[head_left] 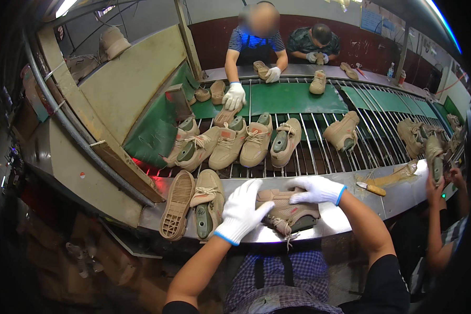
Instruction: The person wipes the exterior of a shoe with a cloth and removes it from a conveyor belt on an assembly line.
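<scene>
Both my hands wear white knit gloves with blue cuffs. Between them is a tan shoe (289, 209) with a small red tag, at the near metal edge. It lies tilted, its laces hanging toward me and part of a green last showing. My left hand (244, 207) grips its left end, thumb on the near side. My right hand (317, 189) lies over its right upper side, fingers curled onto it. Left of my left hand, another tan shoe (209, 191) with a green last rests beside a tan outsole (177, 204), tread up.
Several tan shoes (255, 144) stand on the roller conveyor (309, 157) ahead. A yellow-handled knife (372, 189) lies on the ledge to the right. Across the line, a gloved co-worker (235, 97) handles a sole; another sits farther back. At right, a bare-handed person (435, 191) holds a shoe.
</scene>
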Available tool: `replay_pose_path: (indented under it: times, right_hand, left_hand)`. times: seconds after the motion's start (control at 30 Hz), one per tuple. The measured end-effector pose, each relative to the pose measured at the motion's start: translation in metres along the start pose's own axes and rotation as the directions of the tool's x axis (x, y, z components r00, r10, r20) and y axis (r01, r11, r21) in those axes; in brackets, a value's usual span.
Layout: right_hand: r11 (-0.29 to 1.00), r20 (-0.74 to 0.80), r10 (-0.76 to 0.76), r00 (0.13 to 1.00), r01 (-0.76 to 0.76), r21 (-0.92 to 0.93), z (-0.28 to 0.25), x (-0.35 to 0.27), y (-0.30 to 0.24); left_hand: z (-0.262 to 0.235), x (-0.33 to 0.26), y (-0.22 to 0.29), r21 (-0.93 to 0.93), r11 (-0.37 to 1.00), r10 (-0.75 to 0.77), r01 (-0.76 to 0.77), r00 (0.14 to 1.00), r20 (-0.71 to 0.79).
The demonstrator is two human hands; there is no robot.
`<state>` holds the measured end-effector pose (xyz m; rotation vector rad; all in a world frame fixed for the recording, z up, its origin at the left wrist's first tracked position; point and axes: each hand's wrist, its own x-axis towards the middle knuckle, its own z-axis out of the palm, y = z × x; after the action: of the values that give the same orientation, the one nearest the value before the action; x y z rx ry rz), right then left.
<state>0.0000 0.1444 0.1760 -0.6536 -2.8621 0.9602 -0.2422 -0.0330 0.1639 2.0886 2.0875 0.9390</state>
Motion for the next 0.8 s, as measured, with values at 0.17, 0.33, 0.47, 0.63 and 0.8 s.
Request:
replay_pose_path:
  times: [0.17, 0.33, 0.47, 0.63, 0.8]
  right_hand:
    - [0.971, -0.159, 0.113, 0.981, -0.143, -0.19, 0.017, 0.001, -0.027]
    - [0.932, -0.059, 0.251, 0.966, -0.257, -0.256, 0.004, 0.026, -0.05]
    - [0.883, 0.038, 0.253, 0.967, -0.247, 0.399, 0.007, 0.025, 0.015]
    - [0.947, 0.132, 0.167, 0.977, -0.196, 0.253, 0.012, 0.007, 0.005]
    - [0.985, 0.147, 0.122, 0.982, -0.138, 0.101, 0.011, 0.008, -0.039]
  left_hand:
    - [0.012, 0.017, 0.002, 0.153, 0.984, -0.108, 0.086, 0.985, 0.138]
    - [0.014, 0.022, -0.007, 0.172, 0.98, -0.12, 0.098, 0.985, 0.124]
    - [0.008, 0.027, -0.001, 0.029, 0.992, -0.126, 0.123, 0.975, 0.186]
    - [0.013, 0.021, -0.002, 0.008, 0.996, -0.09, 0.089, 0.991, 0.098]
    - [0.005, 0.019, 0.005, -0.053, 0.998, -0.034, 0.04, 0.994, 0.106]
